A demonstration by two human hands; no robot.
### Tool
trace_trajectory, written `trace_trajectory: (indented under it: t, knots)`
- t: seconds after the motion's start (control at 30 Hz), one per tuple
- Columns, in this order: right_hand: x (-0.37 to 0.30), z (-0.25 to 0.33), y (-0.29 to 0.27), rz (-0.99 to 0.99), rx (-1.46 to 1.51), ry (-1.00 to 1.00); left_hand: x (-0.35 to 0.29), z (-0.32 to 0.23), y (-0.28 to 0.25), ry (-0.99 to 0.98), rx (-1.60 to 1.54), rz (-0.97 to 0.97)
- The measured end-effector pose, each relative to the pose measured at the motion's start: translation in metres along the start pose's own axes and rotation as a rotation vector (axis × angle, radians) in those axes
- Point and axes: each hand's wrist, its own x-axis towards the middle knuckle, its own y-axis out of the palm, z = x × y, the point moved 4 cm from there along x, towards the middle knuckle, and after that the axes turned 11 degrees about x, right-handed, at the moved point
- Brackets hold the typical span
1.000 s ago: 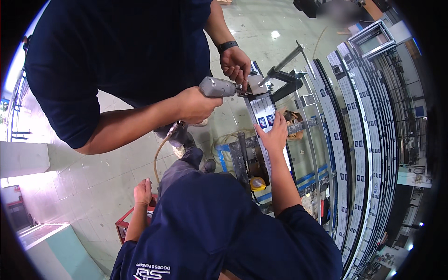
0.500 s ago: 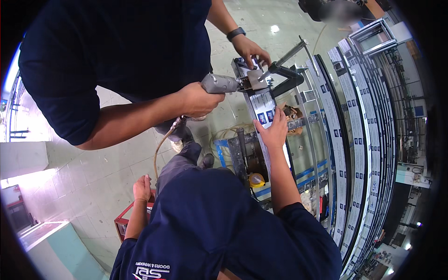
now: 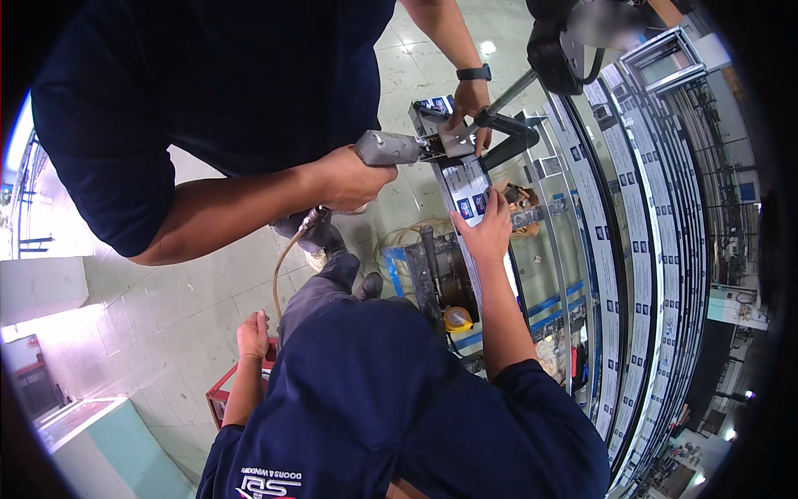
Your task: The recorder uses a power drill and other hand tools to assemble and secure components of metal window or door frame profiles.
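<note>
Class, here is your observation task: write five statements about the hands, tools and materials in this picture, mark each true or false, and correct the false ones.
1. The person's right hand touches the metal profile. True.
2. The person's left hand grips the grey tool. False: a co-worker's hand holds it; the left hand is low at the person's side, away from the tool.
3. A dark band circles the co-worker's other wrist. True.
4. The tape measure is bright green. False: it is mostly yellow.
5. A brownish hose hangs below the hand with the tool. True.
</note>
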Motion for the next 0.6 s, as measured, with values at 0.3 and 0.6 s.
trace_trajectory:
  t: [0.3,0.6]
  knots:
    - [-0.002,0.002,-0.002,0.007,0.001,0.02,-0.002,0.001,0.001,-0.02,-0.002,0.003]
    - [-0.001,0.0,-0.002,-0.003,0.01,0.001,-0.004,-0.01,-0.006,-0.029,-0.024,0.023]
